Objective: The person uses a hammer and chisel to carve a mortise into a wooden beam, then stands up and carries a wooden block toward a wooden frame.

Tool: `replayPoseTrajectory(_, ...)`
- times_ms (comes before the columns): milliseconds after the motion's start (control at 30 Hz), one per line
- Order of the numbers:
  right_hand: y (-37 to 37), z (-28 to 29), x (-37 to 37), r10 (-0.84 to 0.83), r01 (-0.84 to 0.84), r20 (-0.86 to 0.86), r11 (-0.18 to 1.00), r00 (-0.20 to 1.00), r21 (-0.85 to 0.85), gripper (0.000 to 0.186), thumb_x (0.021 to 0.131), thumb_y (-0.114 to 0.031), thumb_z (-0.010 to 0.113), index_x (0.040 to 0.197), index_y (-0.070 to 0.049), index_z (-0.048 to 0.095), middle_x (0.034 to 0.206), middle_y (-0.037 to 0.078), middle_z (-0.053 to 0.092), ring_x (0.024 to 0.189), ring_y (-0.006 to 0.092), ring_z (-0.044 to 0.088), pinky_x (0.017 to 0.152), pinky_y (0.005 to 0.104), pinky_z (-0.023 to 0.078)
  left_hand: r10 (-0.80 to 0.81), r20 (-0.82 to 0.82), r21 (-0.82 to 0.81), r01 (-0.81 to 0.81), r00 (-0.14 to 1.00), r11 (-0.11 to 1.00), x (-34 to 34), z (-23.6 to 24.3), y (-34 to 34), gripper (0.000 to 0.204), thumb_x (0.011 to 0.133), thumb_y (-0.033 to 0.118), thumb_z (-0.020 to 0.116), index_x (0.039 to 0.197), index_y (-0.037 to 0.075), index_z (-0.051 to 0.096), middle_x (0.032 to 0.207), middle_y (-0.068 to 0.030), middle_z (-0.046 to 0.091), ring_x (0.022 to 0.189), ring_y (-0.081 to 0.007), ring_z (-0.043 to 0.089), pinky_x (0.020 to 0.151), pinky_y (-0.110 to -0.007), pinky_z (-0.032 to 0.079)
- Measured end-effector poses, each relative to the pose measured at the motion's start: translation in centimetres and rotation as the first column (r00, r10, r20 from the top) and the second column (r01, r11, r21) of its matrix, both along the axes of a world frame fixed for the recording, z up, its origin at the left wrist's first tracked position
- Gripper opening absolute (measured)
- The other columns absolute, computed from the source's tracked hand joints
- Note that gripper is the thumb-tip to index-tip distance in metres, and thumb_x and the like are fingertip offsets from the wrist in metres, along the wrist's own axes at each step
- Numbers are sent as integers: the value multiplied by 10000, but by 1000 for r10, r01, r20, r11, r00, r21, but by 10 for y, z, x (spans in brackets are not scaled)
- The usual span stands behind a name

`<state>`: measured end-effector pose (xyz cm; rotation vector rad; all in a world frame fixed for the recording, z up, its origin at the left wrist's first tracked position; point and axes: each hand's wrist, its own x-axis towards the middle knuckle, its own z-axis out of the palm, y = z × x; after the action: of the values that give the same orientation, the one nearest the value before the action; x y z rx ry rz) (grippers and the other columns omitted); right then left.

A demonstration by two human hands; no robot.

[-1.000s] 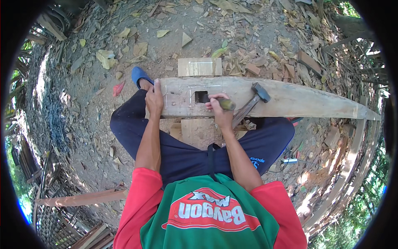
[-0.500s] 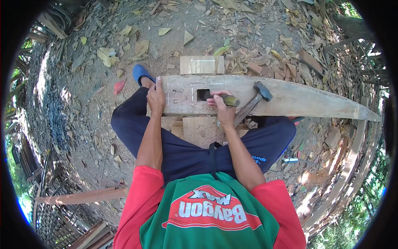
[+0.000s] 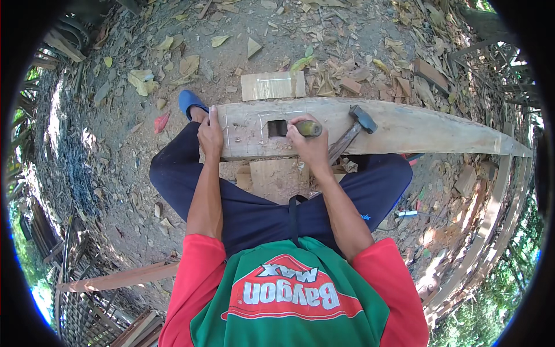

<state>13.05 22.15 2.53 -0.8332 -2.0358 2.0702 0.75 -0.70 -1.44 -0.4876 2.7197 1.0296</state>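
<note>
A long pale wooden plank (image 3: pixel 410 130), tapering to the right, lies across my bent legs' far side, with white marks and a dark square hole (image 3: pixel 276 128). My left hand (image 3: pixel 210 134) grips the plank’s left end. My right hand (image 3: pixel 310 149) holds a chisel by its yellowish handle (image 3: pixel 309 128) at the right edge of that hole; the blade is largely hidden. A hammer (image 3: pixel 362 120) with a dark head and wooden handle lies on the plank just right of my right hand.
A short board (image 3: pixel 273 85) lies beyond the plank, another (image 3: pixel 272 179) beneath it between my legs. Wood offcuts (image 3: pixel 430 75) and dry leaves litter the dirt. A reddish plank (image 3: pixel 115 277) lies lower left, long strips (image 3: pixel 491 214) at right. My foot in a blue shoe (image 3: pixel 188 103) pokes out upper left.
The plank and hands appear slightly higher in the view. The chisel handle in my right hand has tilted more upright, its end now facing the camera. My left hand keeps its grip.
</note>
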Motion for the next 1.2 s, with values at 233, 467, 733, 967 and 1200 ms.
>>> replayPoseTrajectory(233, -24, 4, 3, -31, 40, -116, 996, 993, 76, 57, 848, -24, 661, 894, -2, 636, 826, 36, 659, 734, 70, 604, 654, 234, 488, -11, 47, 23, 10, 999, 1000, 1, 2, 1, 730, 940, 639, 412, 1097, -23, 676, 1016, -331, 651, 1026, -465, 611, 901, -449, 452)
replayPoseTrajectory(467, -16, -2, 2, -107, 103, -68, 993, 992, -55, 98, 826, -46, 685, 890, 10, 635, 778, 34, 651, 730, 77, 593, 673, 256, 491, 3, 6, 17, -3, 1000, 1000, -1, -1, 1, 677, 943, 602, 444, 1010, -24, 691, 937, -297, 666, 931, -448, 629, 844, -459, 462)
replayPoseTrajectory(733, -16, 20, -2, -59, 58, -47, 998, 997, -24, 130, 811, -73, 704, 894, -3, 632, 720, 50, 625, 676, 78, 570, 622, 265, 481, 15, -29, 16, -14, 999, 1000, -1, 0, 2, 684, 944, 605, 441, 1016, -27, 691, 959, -304, 664, 951, -455, 628, 851, -462, 462)
replayPoseTrajectory(967, -8, 27, -3, -2, 6, -46, 995, 999, 96, 136, 805, -78, 706, 889, -2, 629, 706, 66, 619, 677, 61, 551, 600, 269, 470, 0, -16, 10, 1, 1000, 1000, 1, -5, -2, 693, 945, 612, 432, 1028, -26, 689, 971, -312, 660, 967, -463, 621, 858, -467, 461)
replayPoseTrajectory(1200, -3, 30, -3, 50, -42, -35, 980, 998, 193, 141, 814, -90, 699, 894, 2, 630, 675, 76, 607, 659, 62, 533, 595, 272, 465, -7, -18, -16, 7, 1000, 1000, 0, -3, 0, 697, 949, 608, 429, 1043, -32, 687, 971, -311, 661, 964, -461, 621, 855, -460, 462)
